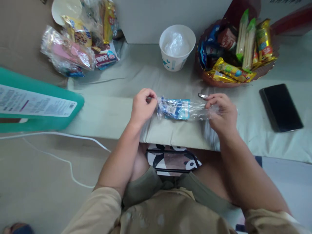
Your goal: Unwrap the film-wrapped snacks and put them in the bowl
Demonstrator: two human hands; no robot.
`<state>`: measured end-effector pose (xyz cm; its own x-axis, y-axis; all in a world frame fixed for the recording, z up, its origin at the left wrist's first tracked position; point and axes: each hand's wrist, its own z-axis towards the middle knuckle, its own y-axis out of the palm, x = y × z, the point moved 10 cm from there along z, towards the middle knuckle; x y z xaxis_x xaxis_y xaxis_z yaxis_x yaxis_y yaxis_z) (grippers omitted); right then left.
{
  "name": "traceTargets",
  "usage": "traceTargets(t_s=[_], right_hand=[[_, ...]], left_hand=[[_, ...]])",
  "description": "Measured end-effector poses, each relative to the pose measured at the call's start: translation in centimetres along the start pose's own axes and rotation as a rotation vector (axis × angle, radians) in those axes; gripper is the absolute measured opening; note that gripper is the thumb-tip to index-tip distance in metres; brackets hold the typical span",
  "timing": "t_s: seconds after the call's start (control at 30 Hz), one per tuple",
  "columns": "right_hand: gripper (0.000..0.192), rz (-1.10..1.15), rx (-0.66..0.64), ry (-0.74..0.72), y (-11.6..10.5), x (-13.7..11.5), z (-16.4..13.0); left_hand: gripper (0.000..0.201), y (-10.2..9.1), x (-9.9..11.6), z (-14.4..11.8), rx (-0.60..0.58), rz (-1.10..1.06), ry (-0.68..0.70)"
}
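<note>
A clear plastic packet (197, 109) with a blue printed label is stretched level between my two hands, just above the covered surface. At its crumpled left end, my left hand (143, 105) pinches the plastic between thumb and fingers. The other end is gripped by my right hand (223, 112), fingers closed on the film. A small shiny metal piece (202, 96) pokes out by the right fingertips; its kind is unclear. Beyond the packet stands a white paper cup (174, 63) with crumpled clear plastic (176, 44) inside.
A ribbed bowl (219, 83) of wrapped snacks stands at the back right, with a black phone (281, 107) nearer me. Snack packs (78, 48) pile up at the back left. A green container (48, 92) juts in from the left, above a white cable (73, 135).
</note>
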<state>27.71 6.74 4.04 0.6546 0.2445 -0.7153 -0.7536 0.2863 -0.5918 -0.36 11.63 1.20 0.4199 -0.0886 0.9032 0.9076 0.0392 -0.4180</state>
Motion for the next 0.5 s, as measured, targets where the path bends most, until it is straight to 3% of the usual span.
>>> traceTargets(t_s=[0.07, 0.13, 0.17, 0.23, 0.3, 0.37, 0.43, 0.5], right_hand=[[0.017, -0.075, 0.027, 0.033, -0.9, 1.1, -0.1], [0.026, -0.11, 0.146, 0.044, -2.6, 1.4, -0.3], [0.03, -0.095, 0.248, 0.027, -3.8, 1.2, -0.6], [0.033, -0.006, 0.386, -0.069, -5.4, -0.2, -1.3], [0.031, 0.037, 0.252, -0.2, -4.1, -2.3, -1.4], [0.032, -0.035, -0.04, -0.251, -0.7, -3.3, -1.4], [0.02, -0.127, -0.213, -0.195, 1.8, -2.6, -1.4], [0.014, -0.175, -0.233, -0.099, 2.5, -1.2, -1.0]], left_hand=[[0.011, -1.6, -1.7, 0.3, 0.143, -0.092, -0.109], [0.012, -2.5, -2.7, 0.4, 0.227, -0.215, -0.173], [0.012, -2.6, -2.5, 0.4, 0.223, -0.261, -0.155], [0.016, -1.7, -0.8, 0.6, 0.081, -0.259, -0.042], [0.037, 0.0, 1.1, 0.2, -0.132, -0.124, 0.086], [0.037, 1.1, 1.8, -0.3, -0.256, 0.027, 0.124], [0.018, 0.8, 1.6, -0.2, -0.224, 0.088, 0.106], [0.007, 0.0, 1.4, 0.1, -0.126, 0.039, 0.071]])
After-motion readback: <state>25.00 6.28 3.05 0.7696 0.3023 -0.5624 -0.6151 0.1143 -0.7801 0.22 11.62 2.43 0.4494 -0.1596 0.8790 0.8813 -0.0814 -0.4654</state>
